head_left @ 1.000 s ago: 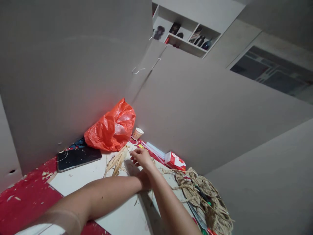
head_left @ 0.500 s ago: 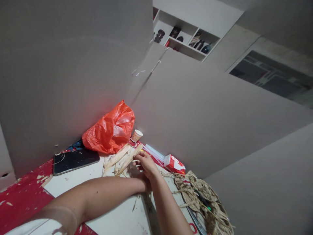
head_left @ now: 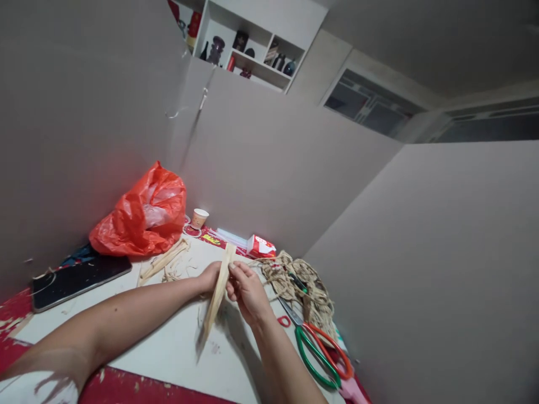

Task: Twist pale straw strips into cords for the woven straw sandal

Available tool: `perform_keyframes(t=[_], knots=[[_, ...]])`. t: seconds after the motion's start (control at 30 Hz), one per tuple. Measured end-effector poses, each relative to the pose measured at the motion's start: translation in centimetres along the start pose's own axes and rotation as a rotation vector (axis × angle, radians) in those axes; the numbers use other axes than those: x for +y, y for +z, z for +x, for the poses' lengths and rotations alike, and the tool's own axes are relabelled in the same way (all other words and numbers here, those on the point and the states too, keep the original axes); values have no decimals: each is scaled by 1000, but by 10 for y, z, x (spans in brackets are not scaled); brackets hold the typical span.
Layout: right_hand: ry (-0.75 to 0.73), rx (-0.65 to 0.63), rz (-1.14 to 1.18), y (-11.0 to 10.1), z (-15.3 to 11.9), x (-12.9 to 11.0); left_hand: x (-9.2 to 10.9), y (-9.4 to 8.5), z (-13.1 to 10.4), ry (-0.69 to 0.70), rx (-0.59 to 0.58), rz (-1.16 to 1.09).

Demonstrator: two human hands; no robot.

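Grey walls (head_left: 252, 151) corner a desk (head_left: 155, 387) where, above the board (head_left: 155, 336), right fingers (head_left: 241, 271) pinch a strip (head_left: 219, 289), seemingly steadying it, the left hand's (head_left: 210, 277) grip hidden, scissors (head_left: 301, 324) along the board's right, likely for reach.

Scissors (head_left: 298, 322), strips (head_left: 166, 259) on white board (head_left: 181, 350)

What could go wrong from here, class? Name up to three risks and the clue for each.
1. The thin, pale strip at the right hand and left hand might split if pulled or bent too sharply.
2. The scissors lie near the right forearm, so a sideways move could knock them or graze the skin.
3. The heaped cord beside the blades might snag on them.
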State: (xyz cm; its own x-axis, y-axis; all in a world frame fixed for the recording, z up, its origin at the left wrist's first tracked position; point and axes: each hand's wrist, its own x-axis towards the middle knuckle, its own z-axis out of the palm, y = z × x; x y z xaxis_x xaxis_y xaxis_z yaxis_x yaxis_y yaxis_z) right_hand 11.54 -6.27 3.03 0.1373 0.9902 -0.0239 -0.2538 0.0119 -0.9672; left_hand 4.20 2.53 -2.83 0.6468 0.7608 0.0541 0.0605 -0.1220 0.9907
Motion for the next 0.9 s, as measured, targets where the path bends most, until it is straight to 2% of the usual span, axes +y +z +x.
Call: perform_keyframes(t=[0.17,0.3,0.53,0.7,0.9], knots=[[21,127,-3,-52,-10,15,-9,0,14,-84,24,-22],[84,160,-45,-72,-1,32,-6,-4,17,-116,43,-62],[120,148,-174,-67,7,49,-1,0,16,-84,86,-110],[82,135,-234,-62,8,50,-6,3,21,-32,129,-80],[43,117,-191,-57,10,46,-8,0,25,-11,156,-42]])
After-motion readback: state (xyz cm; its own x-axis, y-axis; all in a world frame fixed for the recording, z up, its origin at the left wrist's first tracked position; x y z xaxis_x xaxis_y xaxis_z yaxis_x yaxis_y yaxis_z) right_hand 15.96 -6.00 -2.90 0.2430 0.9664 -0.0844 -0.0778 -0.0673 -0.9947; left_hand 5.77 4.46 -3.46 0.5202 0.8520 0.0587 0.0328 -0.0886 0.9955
